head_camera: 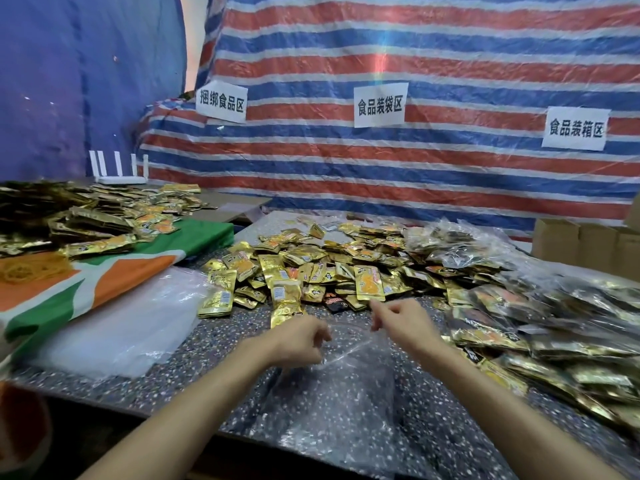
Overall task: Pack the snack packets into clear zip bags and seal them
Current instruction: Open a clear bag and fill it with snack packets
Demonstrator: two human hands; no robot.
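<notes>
Both left hand (300, 341) and right hand (403, 323) pinch zip bag (346, 393) at mouth.

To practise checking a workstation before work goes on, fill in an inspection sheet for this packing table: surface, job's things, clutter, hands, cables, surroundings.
Surface: speckled dark tabletop, partly covered at the left by a green, orange and white cloth.
Job's things: loose gold snack packets heaped mid-table; second heap on the cloth; clear zip bag, empty, at the front; filled bags piled at the right; stack of empty bags at the left.
Clutter: white router with upright antennas, back left.
Hands: left hand and right hand each pinch the zip bag's top edge.
Cables: nothing seen.
Surroundings: striped tarp wall with three paper signs; cardboard boxes at the right.
</notes>
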